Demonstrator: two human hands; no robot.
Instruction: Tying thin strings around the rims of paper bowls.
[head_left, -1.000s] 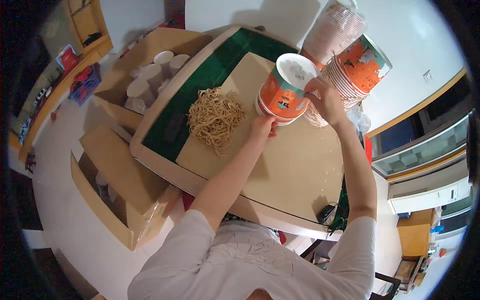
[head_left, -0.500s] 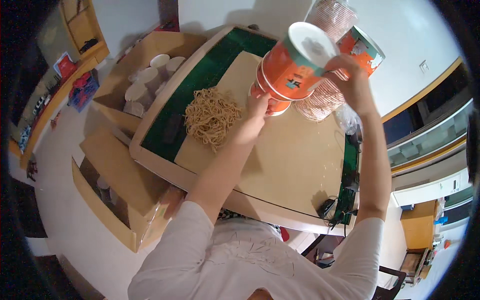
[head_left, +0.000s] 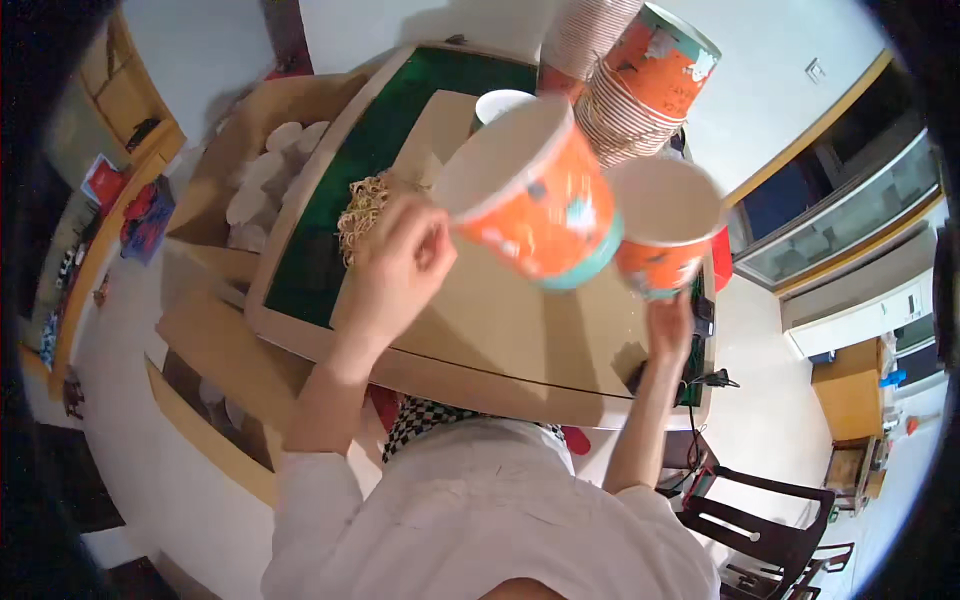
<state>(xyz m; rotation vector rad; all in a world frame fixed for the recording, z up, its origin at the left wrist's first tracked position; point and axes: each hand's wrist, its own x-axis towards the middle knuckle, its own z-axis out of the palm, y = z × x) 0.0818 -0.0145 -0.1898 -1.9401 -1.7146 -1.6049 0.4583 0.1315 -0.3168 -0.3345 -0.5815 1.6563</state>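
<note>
Apparently, above the counter (head_left: 440,75), my left hand (head_left: 405,265) pinches an orange paper tub (head_left: 545,205) rim-side; my right hand (head_left: 670,328) grasps a second tub (head_left: 668,215) low, likely keeping its mouth clear.

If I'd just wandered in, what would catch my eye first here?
Probably the two orange tubs above the board: the left tub, tilted, with the left hand at its rim, and the right tub, with the right hand at its base. Behind them, toward the wall, rise stacks of nested tubs. Farther left, partly hidden by the left hand, lies a tangle of tan, noodle-like strands.
</note>
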